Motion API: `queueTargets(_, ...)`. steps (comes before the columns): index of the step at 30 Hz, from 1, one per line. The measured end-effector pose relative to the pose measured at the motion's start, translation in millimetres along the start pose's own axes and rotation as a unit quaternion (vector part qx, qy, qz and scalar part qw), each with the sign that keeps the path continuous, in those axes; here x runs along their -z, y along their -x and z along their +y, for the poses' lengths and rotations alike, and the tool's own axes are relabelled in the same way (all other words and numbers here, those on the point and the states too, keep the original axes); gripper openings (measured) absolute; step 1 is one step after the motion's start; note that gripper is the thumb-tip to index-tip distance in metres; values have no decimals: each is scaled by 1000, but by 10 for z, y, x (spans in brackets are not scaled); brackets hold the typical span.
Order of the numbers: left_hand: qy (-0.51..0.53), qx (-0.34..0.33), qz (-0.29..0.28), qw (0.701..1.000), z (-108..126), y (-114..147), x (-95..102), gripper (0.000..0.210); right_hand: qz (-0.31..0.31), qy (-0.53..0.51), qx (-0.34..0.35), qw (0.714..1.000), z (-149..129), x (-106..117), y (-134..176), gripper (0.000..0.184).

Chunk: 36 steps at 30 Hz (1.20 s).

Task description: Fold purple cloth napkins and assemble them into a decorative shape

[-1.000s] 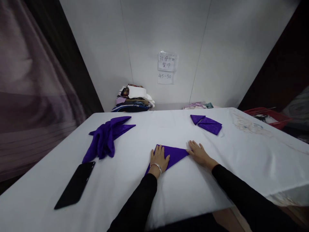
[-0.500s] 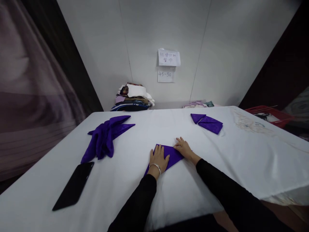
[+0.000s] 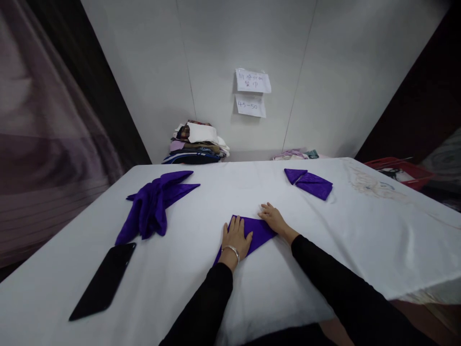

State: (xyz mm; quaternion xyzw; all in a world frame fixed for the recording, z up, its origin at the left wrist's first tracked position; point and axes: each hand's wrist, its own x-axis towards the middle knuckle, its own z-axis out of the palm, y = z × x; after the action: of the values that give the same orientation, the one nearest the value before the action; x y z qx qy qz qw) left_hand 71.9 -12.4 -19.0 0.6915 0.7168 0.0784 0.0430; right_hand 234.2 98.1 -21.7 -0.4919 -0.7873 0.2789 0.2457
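Note:
A folded purple napkin [image 3: 259, 232] lies flat in front of me on the white tablecloth, its visible outline roughly triangular. My left hand [image 3: 237, 238], with a silver bangle at the wrist, rests flat on its left part, fingers spread, and covers some of the cloth. At the napkin's upper right edge is my right hand [image 3: 273, 218], palm down with fingers stretched out; whether its fingertips press the cloth or the table I cannot tell. Another purple napkin [image 3: 312, 184], folded flat, lies farther back on the right. Loose, crumpled purple cloth [image 3: 153, 204] sits on the left.
A black phone or tablet [image 3: 104, 281] lies at the front left of the table [image 3: 187, 288]. Stacked clothes [image 3: 198, 144] stand behind the far edge, below paper signs [image 3: 252, 81] on the wall. A red basket [image 3: 414, 175] is at the far right.
My hands and the napkin under them have hardly moved. The right fingertips sit very slightly higher, and the view has shifted a little.

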Motion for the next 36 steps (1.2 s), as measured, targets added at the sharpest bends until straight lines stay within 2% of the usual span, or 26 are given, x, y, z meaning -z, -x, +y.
queueTargets(3, -1, -1, -3, 1000, -5, 2, 2, 63, 8, 7, 9, 1000, -33, -88, -22, 19)
queueTargets(5, -3, -1, -4, 1000, -8, 6, 3, 63, 35, 4, 0, 999, -9, -67, -56, 21)
queueTargets(9, -5, -2, -5, 1000, -10, 6, 8, 64, 87, -9, -33, 996, 137, 216, -61, 35)
queueTargets(12, -8, 1, -16, 1000, -3, -3, 22, 63, 97, -20, -46, 994, 276, 490, 77, 44)
queueTargets(16, -15, 3, -19, 1000, 5, -19, 46, 63, 85, -30, -33, 995, 395, 686, 351, 40)
queueTargets(21, -20, 3, -21, 1000, 3, -25, 52, 64, 24, -53, -17, 998, 376, 634, 508, 36)
queueTargets(27, -29, 1, -16, 999, 0, -21, 51, 63, -18, 3, 9, 1000, 255, 376, 380, 23)
queueTargets(29, -29, 4, -19, 999, 0, -19, 57, 63, 1, -6, 10, 1000, 245, 310, 326, 21)
queueTargets(31, -28, 4, -21, 999, -1, -18, 59, 63, 50, -29, -1, 998, 265, 303, 289, 25)
queueTargets(33, -27, 3, -21, 999, -2, -18, 56, 63, 97, -44, -23, 994, 308, 368, 282, 31)
queueTargets(36, -28, 3, -16, 999, -6, -22, 44, 63, 123, -48, -46, 990, 382, 542, 346, 41)
